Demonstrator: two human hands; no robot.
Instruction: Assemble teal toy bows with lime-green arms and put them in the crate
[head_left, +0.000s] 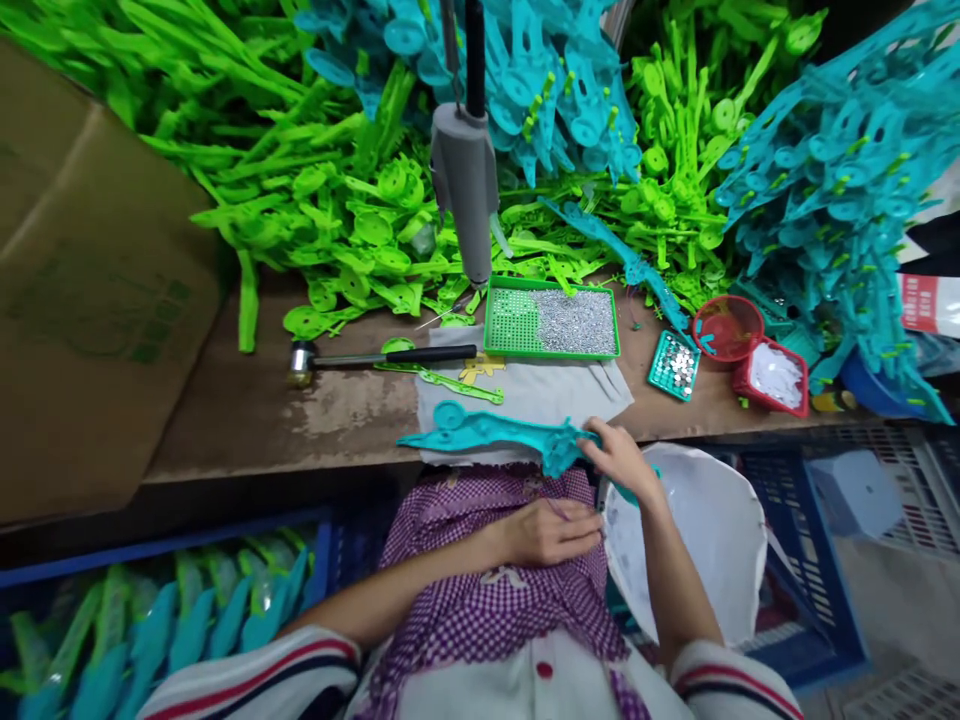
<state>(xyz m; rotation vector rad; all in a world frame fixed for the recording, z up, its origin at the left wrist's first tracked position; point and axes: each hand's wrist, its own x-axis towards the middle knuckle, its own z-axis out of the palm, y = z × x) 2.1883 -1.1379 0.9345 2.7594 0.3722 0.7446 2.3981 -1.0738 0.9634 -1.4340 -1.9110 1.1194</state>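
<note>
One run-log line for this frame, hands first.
left hand: over checked apron | right hand: touching right end of blue part | blue part: across grey cloth | hammer: on table

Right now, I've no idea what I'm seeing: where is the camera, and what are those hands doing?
These are a person's bare hands, seen by a camera worn on the head, looking forward and down. The right hand touches one end of a long teal plastic piece on a pale cloth; how firmly is unclear. The left hand is over a checked apron; whether it holds anything, I can't tell. On the table are a hammer, a green tray of small metal bits, and heaps of green parts. A grey tool hangs above.
</note>
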